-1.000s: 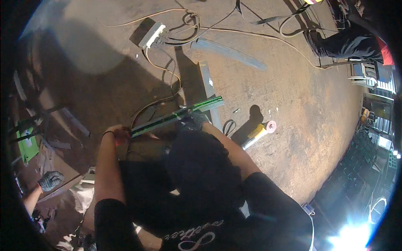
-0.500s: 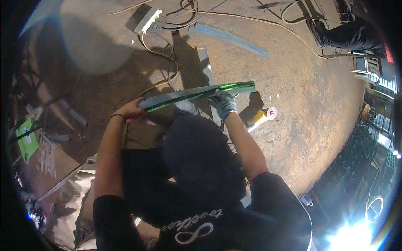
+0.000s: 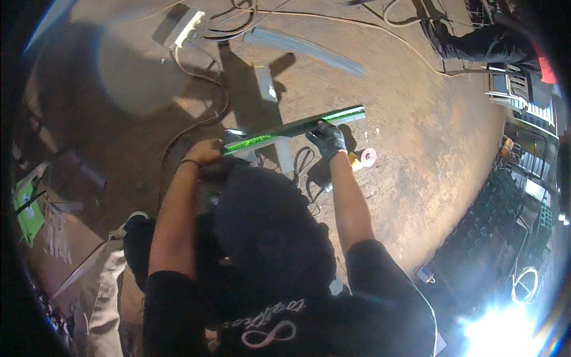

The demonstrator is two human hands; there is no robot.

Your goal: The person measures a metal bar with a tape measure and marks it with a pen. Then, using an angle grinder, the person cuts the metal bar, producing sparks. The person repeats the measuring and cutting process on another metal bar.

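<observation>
A long, narrow metal profile (image 3: 292, 129) with shiny green and silver faces is held slantwise above the floor, its right end higher in the picture. My bare left hand (image 3: 206, 152), with a dark band at the wrist, is closed round its left end. Toward the other end, my right hand (image 3: 328, 140) in a dark glove grips the lower edge. An angle grinder (image 3: 367, 158), yellow with a pinkish disc, lies just right of the gloved hand, partly hidden by it. Under the profile, a flat grey metal bar (image 3: 266, 84) lies on the floor.
A white power strip (image 3: 189, 27) with trailing cables lies at the upper left. Curved grey strips (image 3: 303, 49) rest farther off. Another person's leg (image 3: 485, 46) shows at the upper right. A green piece (image 3: 30, 214) and thin offcuts lie left. Strong light glares at lower right.
The profile has rolled in my hands, showing a different pattern of green and dark faces. My left hand has moved right in the picture. The whole view has shifted, so floor objects appear farther left.
</observation>
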